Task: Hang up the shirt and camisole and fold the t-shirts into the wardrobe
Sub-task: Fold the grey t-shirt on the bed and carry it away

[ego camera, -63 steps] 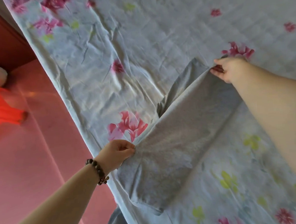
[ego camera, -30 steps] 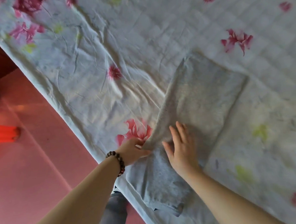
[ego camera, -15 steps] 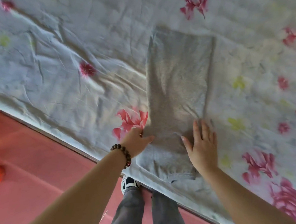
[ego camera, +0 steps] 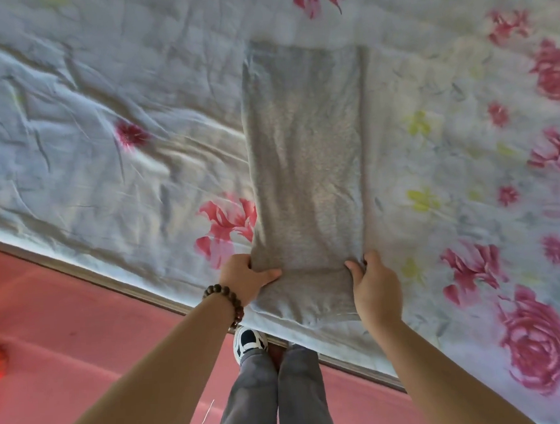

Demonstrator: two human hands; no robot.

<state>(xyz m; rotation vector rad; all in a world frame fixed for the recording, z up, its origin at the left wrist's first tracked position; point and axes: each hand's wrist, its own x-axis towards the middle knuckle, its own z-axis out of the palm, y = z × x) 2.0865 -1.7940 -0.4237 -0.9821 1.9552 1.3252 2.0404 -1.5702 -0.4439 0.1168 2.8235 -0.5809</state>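
Half a second ago our right hand (ego camera: 376, 288) lay flat on the grey t-shirt (ego camera: 304, 151); now it pinches the near right edge, as our left hand (ego camera: 243, 278) grips the near left edge. The shirt lies as a long narrow strip on the floral bedsheet (ego camera: 103, 124). We should lift both corners evenly and carry them to the far end, keeping edges aligned.

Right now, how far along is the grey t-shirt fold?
Done: grey t-shirt lies folded into a narrow strip on the floral bedsheet. In hand: left hand and right hand grip its near end. Left: fold it shorter, then put it away.
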